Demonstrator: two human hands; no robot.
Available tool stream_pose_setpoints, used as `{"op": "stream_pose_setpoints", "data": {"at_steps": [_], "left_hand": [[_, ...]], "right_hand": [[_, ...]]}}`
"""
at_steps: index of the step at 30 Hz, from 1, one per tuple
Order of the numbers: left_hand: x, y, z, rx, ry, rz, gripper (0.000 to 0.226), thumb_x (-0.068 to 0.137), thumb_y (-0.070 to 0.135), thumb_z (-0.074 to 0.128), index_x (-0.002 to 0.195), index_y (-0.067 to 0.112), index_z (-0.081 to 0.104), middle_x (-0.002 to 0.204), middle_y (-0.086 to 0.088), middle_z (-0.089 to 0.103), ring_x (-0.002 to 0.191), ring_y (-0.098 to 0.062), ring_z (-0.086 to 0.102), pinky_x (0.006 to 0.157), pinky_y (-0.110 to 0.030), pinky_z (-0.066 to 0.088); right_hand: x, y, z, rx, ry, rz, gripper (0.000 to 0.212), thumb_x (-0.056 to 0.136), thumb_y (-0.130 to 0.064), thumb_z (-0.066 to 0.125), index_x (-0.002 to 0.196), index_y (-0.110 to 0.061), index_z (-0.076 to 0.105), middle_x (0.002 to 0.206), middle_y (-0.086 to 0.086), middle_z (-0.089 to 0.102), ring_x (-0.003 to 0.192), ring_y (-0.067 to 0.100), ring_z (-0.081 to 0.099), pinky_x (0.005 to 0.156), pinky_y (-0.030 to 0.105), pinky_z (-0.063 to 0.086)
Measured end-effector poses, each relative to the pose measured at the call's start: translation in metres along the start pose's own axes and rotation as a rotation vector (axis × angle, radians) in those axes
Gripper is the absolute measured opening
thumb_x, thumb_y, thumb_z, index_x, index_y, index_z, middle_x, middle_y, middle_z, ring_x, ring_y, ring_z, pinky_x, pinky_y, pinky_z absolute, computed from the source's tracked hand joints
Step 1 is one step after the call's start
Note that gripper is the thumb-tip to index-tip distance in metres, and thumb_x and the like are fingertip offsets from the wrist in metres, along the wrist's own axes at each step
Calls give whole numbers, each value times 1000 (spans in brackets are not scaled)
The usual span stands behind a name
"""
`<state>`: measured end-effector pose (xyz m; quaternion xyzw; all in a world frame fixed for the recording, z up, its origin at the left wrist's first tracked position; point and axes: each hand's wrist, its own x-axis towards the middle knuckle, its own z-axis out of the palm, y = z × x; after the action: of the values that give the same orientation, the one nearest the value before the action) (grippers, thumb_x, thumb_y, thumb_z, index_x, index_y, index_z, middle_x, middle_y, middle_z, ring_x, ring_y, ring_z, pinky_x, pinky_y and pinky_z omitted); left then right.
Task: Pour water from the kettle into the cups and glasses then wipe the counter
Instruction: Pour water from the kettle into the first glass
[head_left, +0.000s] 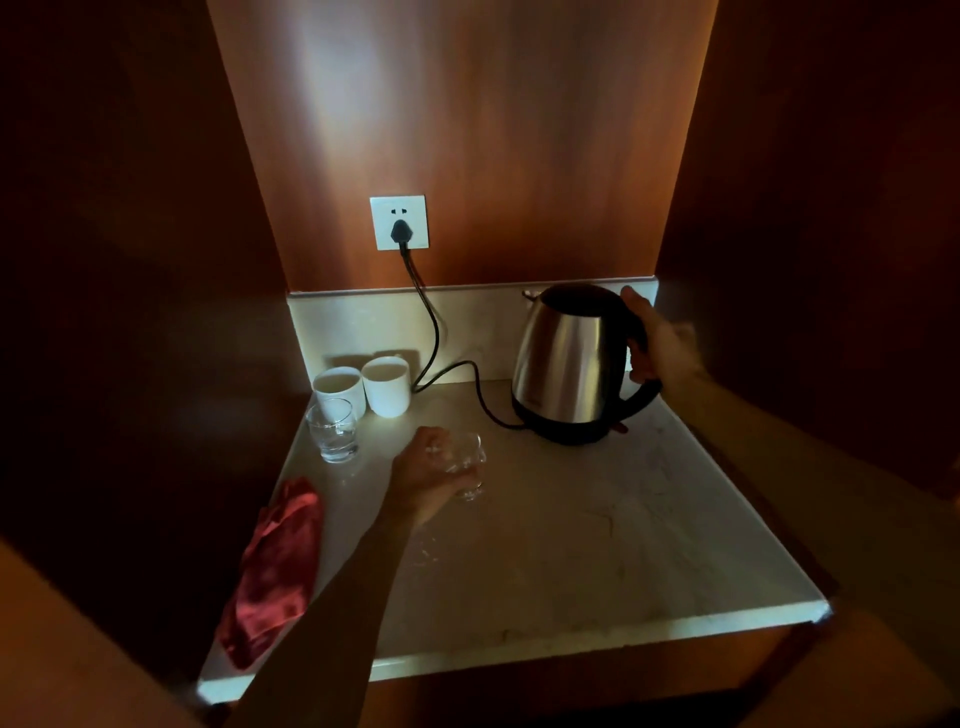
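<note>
A steel kettle (566, 364) with a black lid and handle sits on its base at the back right of the pale counter (571, 545). My right hand (660, 343) is wrapped around its handle. My left hand (426, 473) grips a clear glass (470, 467) standing near the counter's middle. A second clear glass (332, 428) stands at the left, with water in its bottom. Behind it are two white cups (337, 389) (385, 387) side by side. A red cloth (275, 566) lies along the counter's left edge.
The kettle's black cord (441, 358) runs across the back of the counter up to a white wall socket (399, 222). Dark wooden walls close in the niche on the left, right and back. Small wet marks show on the counter near my left forearm.
</note>
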<state>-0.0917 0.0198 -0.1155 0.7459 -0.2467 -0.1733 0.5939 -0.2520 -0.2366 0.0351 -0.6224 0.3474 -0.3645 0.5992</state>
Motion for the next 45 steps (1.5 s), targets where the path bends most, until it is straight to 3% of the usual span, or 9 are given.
{"op": "stream_pose_setpoints", "data": {"at_steps": [2,5,12,19,22,25,32,39,45], "left_hand": [[-4,2,-6,-47,0,6,68,44,22,99,101,27,64,101,0,74,92,-29,74,70,-49,62],[-16,5,-10,-64,-24,21,61,50,4,96,100,23,66,98,3,71,89,-16,70,64,-42,64],[-32,-11,-22,2,-33,2,73,46,22,97,111,23,64,107,1,75,97,-21,75,70,-43,63],[-35,-22,-26,-54,-48,12,67,51,3,93,109,17,63,113,-13,72,99,-20,74,77,-43,64],[-35,-26,-27,-63,-73,8,69,59,-6,92,117,14,62,113,-11,73,89,-1,72,71,-22,58],[-34,-29,-27,-89,-88,19,70,59,1,95,119,20,64,111,-3,74,90,3,72,73,-18,57],[-35,-26,-31,-197,-126,-29,84,41,20,100,118,28,66,116,-4,74,111,-26,71,92,-56,57],[-40,-25,-30,-190,-129,5,80,30,44,102,103,51,70,114,2,76,109,-24,72,95,-57,56],[-40,-27,-30,-153,-111,15,85,32,43,101,109,43,67,114,2,76,108,-22,72,98,-54,55]], "right_hand": [[-12,-5,-2,9,-100,11,60,85,-58,73,48,-19,48,45,0,38,35,12,31,44,25,28],[-30,-5,1,-33,-197,15,62,83,-59,73,48,-17,44,46,2,34,37,15,28,44,27,25],[-71,9,9,-192,-404,-11,71,88,-61,66,45,-11,40,41,6,31,36,21,28,42,28,29],[-81,13,10,-298,-441,-30,75,91,-59,64,39,-10,40,36,6,30,35,23,28,45,30,32],[-77,3,6,-379,-466,-8,75,89,-62,64,37,-13,41,37,6,30,36,24,28,46,31,33],[-72,-7,4,-437,-470,33,70,88,-59,67,38,-16,44,39,5,31,36,20,27,47,30,29],[-72,-18,9,-646,-518,71,68,85,-62,70,40,-18,43,42,5,33,38,19,28,51,29,30],[-82,-26,18,-709,-578,90,65,85,-62,70,43,-19,45,45,4,32,39,17,27,49,28,28],[-81,-26,29,-771,-588,101,64,84,-62,71,43,-20,46,47,4,33,40,17,27,47,27,28]]}}
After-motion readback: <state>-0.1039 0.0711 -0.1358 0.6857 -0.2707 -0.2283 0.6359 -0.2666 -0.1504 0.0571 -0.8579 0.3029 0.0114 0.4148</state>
